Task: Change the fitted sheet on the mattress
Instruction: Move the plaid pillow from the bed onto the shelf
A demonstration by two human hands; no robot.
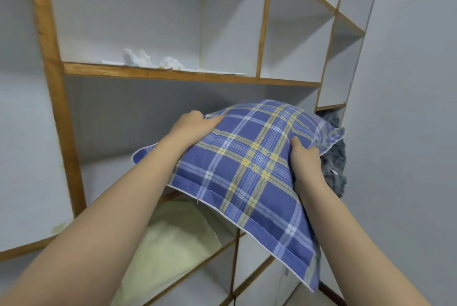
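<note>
A blue plaid pillow [249, 162] with yellow and white stripes is held up in front of a wide shelf compartment. My left hand [195, 127] grips its far left edge, thumb on top. At the pillow's right side my right hand [305, 157] clutches it, fingers curled into the fabric. No mattress or fitted sheet shows in the head view.
A white shelving unit with wooden edging [158, 73] fills the view. Crumpled white paper [148, 59] lies on the upper shelf. A pale yellow folded cloth [170, 241] sits in the compartment below the pillow. Grey fluffy fabric [335, 157] bulges behind the pillow's right corner.
</note>
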